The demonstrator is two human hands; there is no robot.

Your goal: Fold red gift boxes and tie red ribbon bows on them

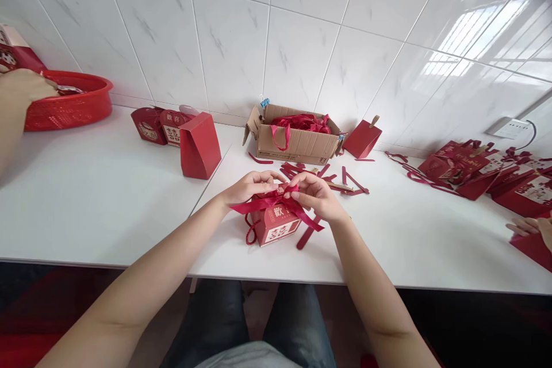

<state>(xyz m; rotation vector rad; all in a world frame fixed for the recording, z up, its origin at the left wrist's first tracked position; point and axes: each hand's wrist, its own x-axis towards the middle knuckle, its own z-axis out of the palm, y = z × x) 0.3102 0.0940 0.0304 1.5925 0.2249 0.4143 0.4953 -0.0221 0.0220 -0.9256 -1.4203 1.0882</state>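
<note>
A red gift box (276,229) with white and gold Chinese characters stands on the white table in front of me. Across its top runs a dark red ribbon (254,205), crossed or knotted in the middle, its two tails spreading left and right. My left hand (251,187) is closed at the back left of the box top, thumb and fingers pinching at the ribbon; its fingertips are partly hidden. On the other side, my right hand (318,194) pinches the ribbon by the knot. A twisted red cord (250,234) hangs at the box's left side.
Behind the box is a cardboard carton (293,146) of ribbons, with loose red strips (306,236) around. Red boxes (200,146) stand left; more gift bags (457,167) lie right. A co-worker's arm reaches into a red basket (73,106); another person's hand (528,227) shows far right.
</note>
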